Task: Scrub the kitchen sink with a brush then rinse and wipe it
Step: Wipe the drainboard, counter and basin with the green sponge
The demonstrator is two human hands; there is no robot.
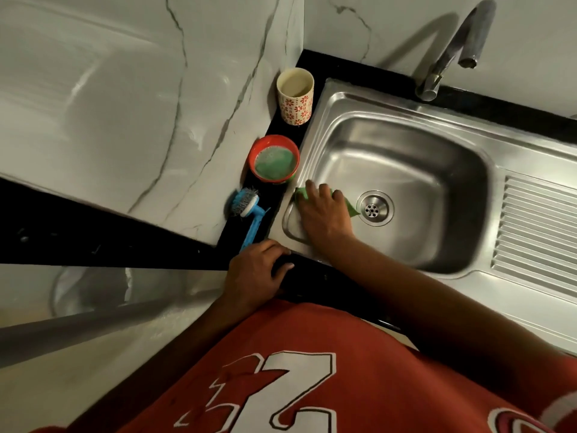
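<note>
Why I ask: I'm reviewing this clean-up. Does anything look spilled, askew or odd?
Nothing stands out. The brush lies on the counter beside the sink; the red bowl of green liquid and the cup stand upright, no spill visible.

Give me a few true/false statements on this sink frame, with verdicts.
1. The right hand presses a green cloth inside the sink. True.
2. The left hand holds the blue brush. False: the brush lies on the black counter; the left hand rests on the counter edge.
3. Water runs from the tap. False: no stream shows.
4. The red bowl holds green liquid. True.
5. The floral cup stands in the sink. False: it stands on the counter beside it.
</note>
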